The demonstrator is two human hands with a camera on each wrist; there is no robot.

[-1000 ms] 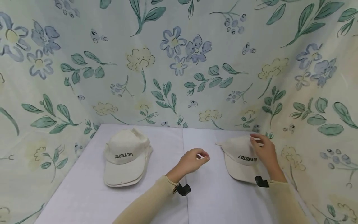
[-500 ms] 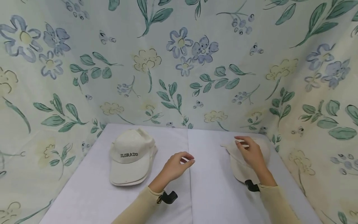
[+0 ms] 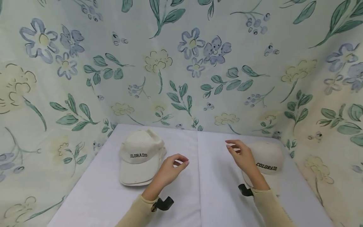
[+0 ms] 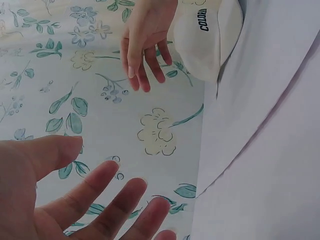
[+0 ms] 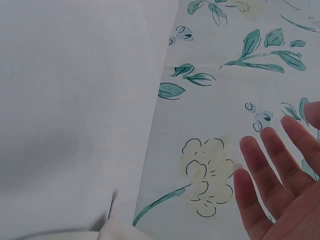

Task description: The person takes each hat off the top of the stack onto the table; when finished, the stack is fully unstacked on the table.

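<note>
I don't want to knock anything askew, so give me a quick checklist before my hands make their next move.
1. Left hand free: ok, fingers relaxed, holding nothing.
2. Right hand free: ok, fingers relaxed, holding nothing.
3. Cap on the right crown up, lettering to the front: ok, "COLORADO" shows.
4. Same cap fully visible from the head: not ok, the right hand and its wrist hide part of it.
5. Stacked caps on the left sitting crown up: ok, with a second brim showing beneath the top one.
6. Exact number in that stack: cannot tell, the lower part is mostly covered.
</note>
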